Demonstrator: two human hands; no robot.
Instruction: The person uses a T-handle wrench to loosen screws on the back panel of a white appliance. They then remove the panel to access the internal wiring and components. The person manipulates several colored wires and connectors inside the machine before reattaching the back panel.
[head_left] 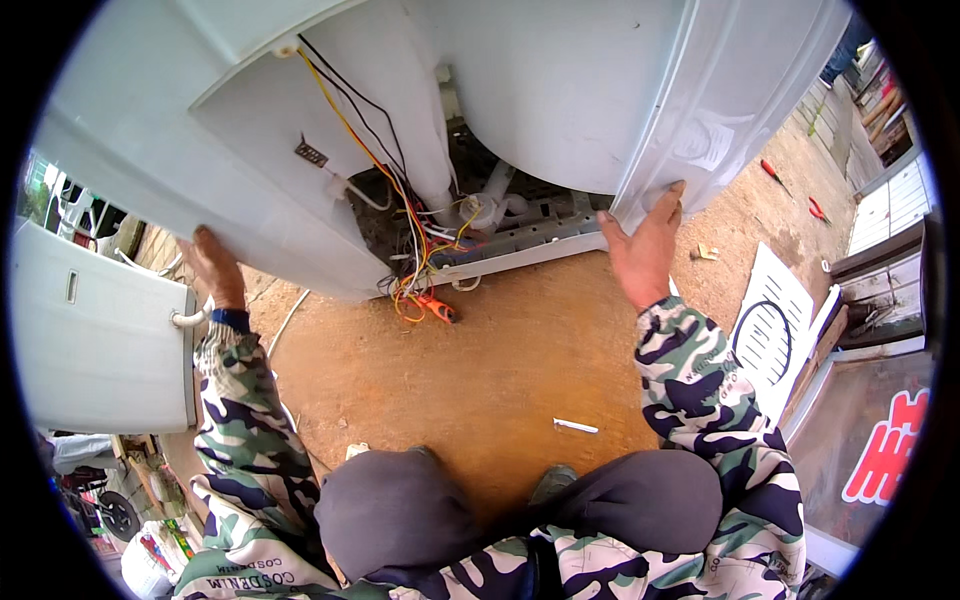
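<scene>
In front of me stands a white washing machine (560, 90) with its lower side uncovered. Both hands hold its casing from opposite sides. My left hand (215, 268) is closed on the left edge, its fingertips partly hidden. Around the right corner, my right hand (648, 250) grips with its thumb on the near side and its fingers on the outer face. Between the hands, a bundle of yellow, red, black and white wires (412, 220) hangs out of the opening. A tool with an orange handle (436, 308) lies at the foot of the wires. White hoses (490, 195) show inside.
Brown ground (450, 380) lies between my knees and the machine. A white strip (576, 426) is on it. Red-handled pliers (818, 210) and a red screwdriver (770, 172) lie at the far right. A slotted white panel (775, 320) is at right, another white appliance (100, 330) at left.
</scene>
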